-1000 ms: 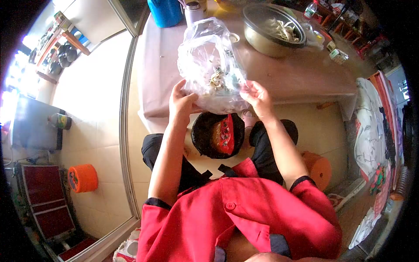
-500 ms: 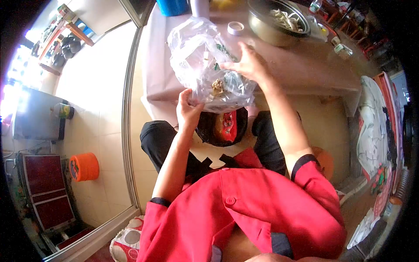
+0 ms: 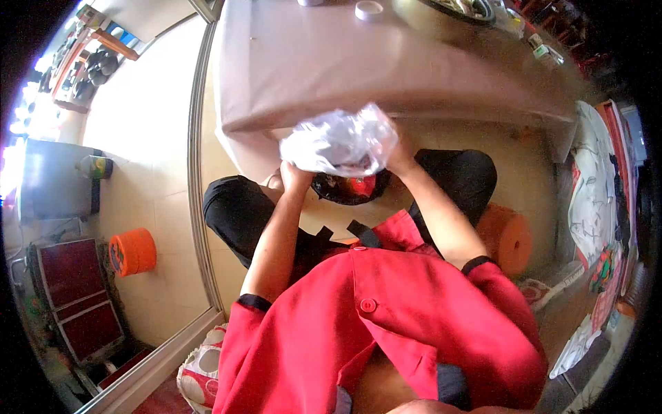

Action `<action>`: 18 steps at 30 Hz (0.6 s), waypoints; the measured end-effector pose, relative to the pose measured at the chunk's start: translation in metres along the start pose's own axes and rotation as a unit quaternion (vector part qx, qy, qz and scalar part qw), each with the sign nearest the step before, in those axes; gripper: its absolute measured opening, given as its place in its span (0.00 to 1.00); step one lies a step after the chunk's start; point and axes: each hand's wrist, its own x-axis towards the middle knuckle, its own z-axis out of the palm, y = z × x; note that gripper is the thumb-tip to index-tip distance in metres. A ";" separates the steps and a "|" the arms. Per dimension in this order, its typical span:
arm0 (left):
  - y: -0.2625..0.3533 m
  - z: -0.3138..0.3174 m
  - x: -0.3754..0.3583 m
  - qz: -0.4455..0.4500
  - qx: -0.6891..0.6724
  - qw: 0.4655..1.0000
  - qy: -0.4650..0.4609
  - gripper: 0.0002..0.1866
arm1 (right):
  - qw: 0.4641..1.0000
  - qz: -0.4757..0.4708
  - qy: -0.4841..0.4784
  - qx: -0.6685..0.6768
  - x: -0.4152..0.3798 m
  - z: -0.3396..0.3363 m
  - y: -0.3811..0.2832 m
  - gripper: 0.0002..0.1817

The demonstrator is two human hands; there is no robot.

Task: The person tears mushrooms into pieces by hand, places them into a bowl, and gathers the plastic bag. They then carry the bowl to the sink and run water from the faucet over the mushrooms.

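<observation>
A crumpled clear plastic bag (image 3: 334,143) hangs between my hands, in front of the table edge and above a black-lined bin (image 3: 348,199). My left hand (image 3: 296,176) grips the bag's lower left side. On the other side my right hand (image 3: 401,153) holds the bag's right edge, its fingers blurred and partly behind the plastic. What the bag contains is hidden by its folds. Inside the bin, partly covered by the bag, a red wrapper (image 3: 361,185) shows.
The covered table (image 3: 331,62) bears a roll of tape (image 3: 369,10) and a large pot (image 3: 448,14) with pale pieces in it. Orange stools stand at left (image 3: 133,252) and right (image 3: 507,238). A sliding-door track (image 3: 196,159) runs along the left.
The plastic bag has come off the table toward me, over the bin, and is more bunched up. My right hand has dropped from above the bag to its right edge. The view has shifted.
</observation>
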 end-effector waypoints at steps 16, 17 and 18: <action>0.041 -0.011 -0.005 -0.203 -0.419 0.885 -0.013 0.11 | 0.988 0.095 -0.066 0.099 -0.064 0.036 0.099 0.14; 0.049 -0.011 0.002 -0.236 -0.382 0.893 -0.002 0.11 | 0.989 0.094 -0.060 0.096 -0.073 0.040 0.115 0.14; 0.050 -0.011 0.006 -0.101 -0.376 0.921 -0.021 0.11 | 0.988 0.093 -0.052 0.109 -0.068 0.038 0.109 0.14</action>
